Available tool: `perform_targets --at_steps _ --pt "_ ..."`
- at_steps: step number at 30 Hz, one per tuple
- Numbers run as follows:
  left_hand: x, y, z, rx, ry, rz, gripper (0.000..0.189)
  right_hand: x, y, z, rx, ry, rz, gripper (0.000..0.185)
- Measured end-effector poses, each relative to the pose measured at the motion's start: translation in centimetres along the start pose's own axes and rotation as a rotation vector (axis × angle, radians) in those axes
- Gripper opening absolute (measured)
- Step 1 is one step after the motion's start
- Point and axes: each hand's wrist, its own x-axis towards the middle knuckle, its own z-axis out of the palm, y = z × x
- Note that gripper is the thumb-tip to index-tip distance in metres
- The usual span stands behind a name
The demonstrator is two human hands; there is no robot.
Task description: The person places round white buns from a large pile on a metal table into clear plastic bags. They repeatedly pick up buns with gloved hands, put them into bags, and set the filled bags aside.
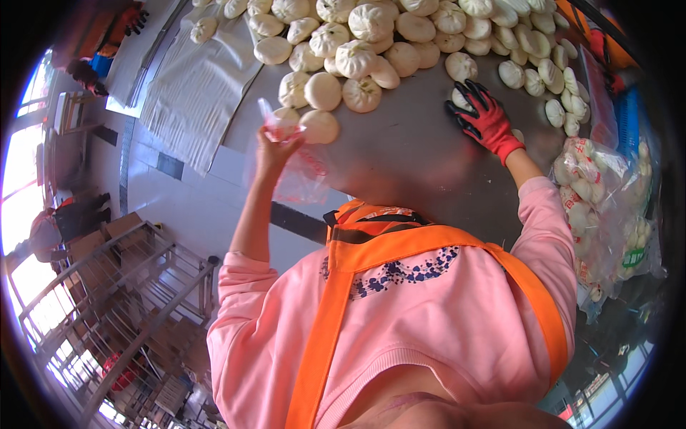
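My bare left hand [276,147] grips a clear plastic bag with red print [308,174] near its mouth; the bag hangs below the fingers, beside pale round buns at the table's left edge. My right hand [485,118], in a red and black glove, lies over a white bun [462,100] with its fingers spread on top; whether it grips the bun I cannot tell. Many steamed buns [370,22], some pleated and some smooth, are heaped along the far side of the metal table [396,139]. Part of another bun shows by the right wrist.
A pale cloth [198,96] covers the table's left part. Filled bun bags [587,171] lie at right, beside a blue crate [627,123]. Co-workers' gloved hands show at the upper left and upper right. A metal rack [155,316] with cardboard boxes stands at lower left.
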Motion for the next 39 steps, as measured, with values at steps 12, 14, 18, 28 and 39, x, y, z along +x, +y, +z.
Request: perform_targets --at_steps 12,14,18,28,39 --pt "-7.0 7.0 13.7 0.028 0.02 -0.012 0.087 -1.3 -0.6 -0.6 -0.022 0.032 0.191 0.056" --pt "-7.1 7.2 14.7 0.06 0.013 -0.044 0.084 -0.8 -2.5 -1.8 0.074 0.136 0.238 0.058" --pt "-7.1 7.7 16.4 0.025 -0.093 0.027 0.079 1.1 -10.6 -3.9 0.36 0.146 0.058 0.07" --pt "-10.2 12.3 14.0 -0.149 -0.249 0.036 0.077 -0.7 -8.2 -3.6 0.244 -0.344 0.204 0.07" --pt "-13.8 12.1 10.0 -0.29 -0.137 0.134 0.02 -5.1 -9.5 -8.7 1.899 0.436 0.737 0.051"
